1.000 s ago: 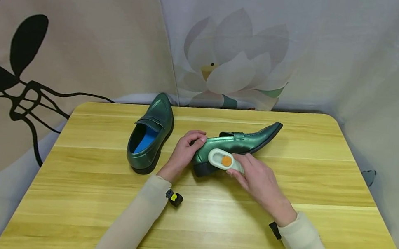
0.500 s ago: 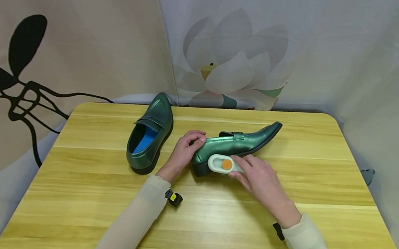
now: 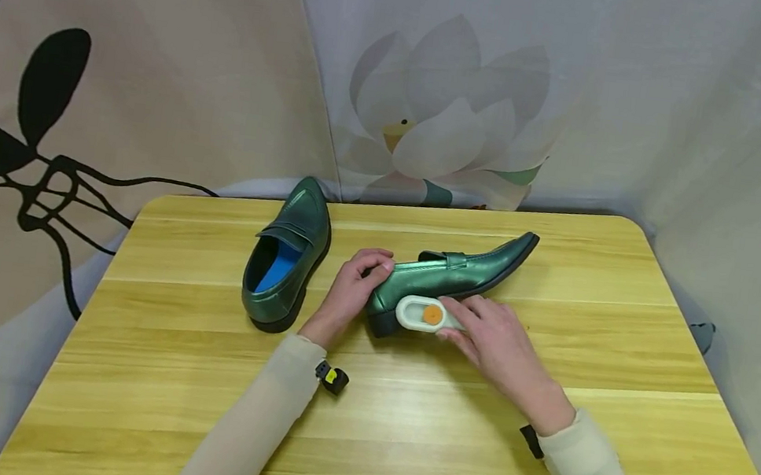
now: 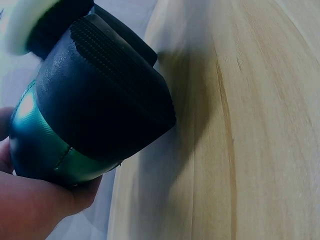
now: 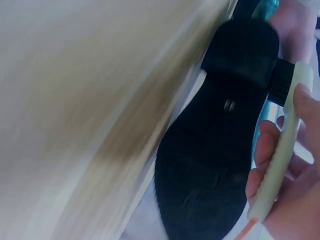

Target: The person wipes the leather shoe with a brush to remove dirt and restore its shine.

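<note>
A shiny green loafer (image 3: 428, 279) with a black sole (image 5: 210, 150) is tilted on its side, its toe pointing right and its heel near me. My left hand (image 3: 351, 289) grips it at the back opening, thumb outside. My right hand (image 3: 498, 347) holds a pale brush (image 3: 421, 314) with an orange round spot on its head. In the right wrist view, fingers and thumb curl round the brush's handle (image 5: 282, 165). Black bristles (image 5: 281, 82) touch the loafer's side beside the heel. The left wrist view shows the heel (image 4: 105, 95) close up, with the bristles against it.
A second green loafer (image 3: 285, 257) with a blue insole stands upright on the wooden table (image 3: 354, 448), left of my left hand. Behind the table hangs a pale curtain (image 3: 478, 83) printed with a flower and dark leaves.
My right hand and the brush have shifted slightly down the loafer toward its sole edge, then stay nearly still. The left hand and both loafers keep their places.
</note>
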Demonstrator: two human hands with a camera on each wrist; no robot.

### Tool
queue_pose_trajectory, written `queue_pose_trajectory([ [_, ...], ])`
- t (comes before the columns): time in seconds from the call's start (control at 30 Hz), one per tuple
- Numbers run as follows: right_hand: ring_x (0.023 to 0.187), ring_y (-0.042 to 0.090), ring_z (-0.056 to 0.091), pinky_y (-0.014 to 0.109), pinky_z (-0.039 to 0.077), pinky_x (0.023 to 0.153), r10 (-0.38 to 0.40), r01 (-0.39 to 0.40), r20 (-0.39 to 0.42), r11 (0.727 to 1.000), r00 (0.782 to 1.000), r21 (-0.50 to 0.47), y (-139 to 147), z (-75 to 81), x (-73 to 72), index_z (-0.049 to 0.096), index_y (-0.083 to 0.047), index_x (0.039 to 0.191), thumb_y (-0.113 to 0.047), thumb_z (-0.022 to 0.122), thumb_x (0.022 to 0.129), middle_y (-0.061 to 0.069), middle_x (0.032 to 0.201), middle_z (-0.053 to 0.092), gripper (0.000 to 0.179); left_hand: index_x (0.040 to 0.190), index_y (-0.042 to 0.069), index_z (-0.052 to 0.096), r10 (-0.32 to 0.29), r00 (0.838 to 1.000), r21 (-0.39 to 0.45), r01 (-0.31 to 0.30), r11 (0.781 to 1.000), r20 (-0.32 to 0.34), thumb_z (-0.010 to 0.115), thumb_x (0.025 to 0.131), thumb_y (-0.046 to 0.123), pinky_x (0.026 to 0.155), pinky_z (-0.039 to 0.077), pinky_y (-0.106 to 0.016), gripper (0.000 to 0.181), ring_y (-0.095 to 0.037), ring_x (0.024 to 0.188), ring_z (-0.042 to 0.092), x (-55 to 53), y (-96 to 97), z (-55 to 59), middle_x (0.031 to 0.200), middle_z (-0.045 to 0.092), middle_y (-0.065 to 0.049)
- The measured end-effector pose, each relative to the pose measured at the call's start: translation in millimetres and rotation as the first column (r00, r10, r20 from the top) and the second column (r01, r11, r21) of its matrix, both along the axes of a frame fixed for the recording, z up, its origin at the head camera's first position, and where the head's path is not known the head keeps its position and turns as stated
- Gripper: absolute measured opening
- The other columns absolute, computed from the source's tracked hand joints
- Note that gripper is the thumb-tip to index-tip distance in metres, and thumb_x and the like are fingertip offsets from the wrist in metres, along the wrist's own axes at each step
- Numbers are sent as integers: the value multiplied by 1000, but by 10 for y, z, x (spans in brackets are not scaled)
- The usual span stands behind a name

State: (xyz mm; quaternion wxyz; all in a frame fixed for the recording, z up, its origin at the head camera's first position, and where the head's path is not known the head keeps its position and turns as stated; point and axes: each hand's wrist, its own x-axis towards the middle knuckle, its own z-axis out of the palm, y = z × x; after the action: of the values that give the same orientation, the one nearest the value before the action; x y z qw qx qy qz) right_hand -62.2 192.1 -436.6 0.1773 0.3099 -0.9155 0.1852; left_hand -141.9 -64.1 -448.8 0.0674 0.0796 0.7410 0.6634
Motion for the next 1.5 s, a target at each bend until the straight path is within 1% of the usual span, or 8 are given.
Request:
queue_pose_trajectory([
  [0.13,75,25,60,43,44,68,-86,86,-11,996,996,-4,205,3,-21,68,-8,133,-60,37,104,7,94,63,67,112,-6,71,2,1000,2,-2,1000,2,60,106,18,118,32,-46,27,-32,136,48,6,-1,13,138,58,-17],
  [0.23,71,24,56,41,42,65,-117,117,-23,993,993,-12,284,0,-24,68,-8,132,-63,30,104,6,90,60,73,112,-6,71,4,1000,4,-4,1000,0,61,106,18,118,32,-47,27,-32,136,48,-2,-2,3,138,58,-17],
  [0.47,81,23,61,46,48,73,-21,21,-14,1000,1000,-14,126,-7,-15,68,-6,134,-51,57,102,7,96,64,56,111,-6,71,4,1000,0,-4,1000,4,60,107,18,118,32,-46,27,-32,137,47,7,6,12,138,58,-17],
  [0.57,81,23,61,46,48,74,-13,13,-8,1000,1000,-17,105,0,-9,68,-7,134,-47,63,100,6,97,65,53,112,-6,71,-4,1000,-2,4,1000,3,60,107,18,118,32,-46,27,-32,137,47,11,11,15,139,57,-17],
  [0.83,73,25,59,41,42,66,-133,133,1,991,991,-28,387,19,-7,69,-9,132,-64,31,103,8,93,63,73,113,-7,70,-8,1000,3,8,1000,4,60,106,18,118,32,-47,27,-32,137,47,-3,8,-3,139,57,-17],
  [0.93,74,25,59,42,43,65,-128,127,-12,991,992,-35,387,19,-14,69,-8,131,-64,31,103,8,93,63,73,113,-7,70,-8,1000,3,8,1000,0,60,107,18,118,32,-47,27,-32,137,47,-8,4,-7,139,57,-17],
  [1.17,81,26,62,46,48,71,-35,34,-24,999,999,-21,176,-18,-36,68,-6,133,-59,38,105,9,98,65,67,113,-7,70,-6,1000,8,6,1000,5,59,107,17,118,32,-47,28,-33,137,47,11,0,-27,139,57,-18],
  [1.5,76,27,62,40,41,63,-153,152,-22,988,988,-31,504,44,5,69,-8,131,-62,35,104,10,96,66,70,114,-5,71,-11,1000,-4,11,1000,2,59,107,20,118,32,-47,28,-32,138,47,4,-12,-29,140,57,-15],
])
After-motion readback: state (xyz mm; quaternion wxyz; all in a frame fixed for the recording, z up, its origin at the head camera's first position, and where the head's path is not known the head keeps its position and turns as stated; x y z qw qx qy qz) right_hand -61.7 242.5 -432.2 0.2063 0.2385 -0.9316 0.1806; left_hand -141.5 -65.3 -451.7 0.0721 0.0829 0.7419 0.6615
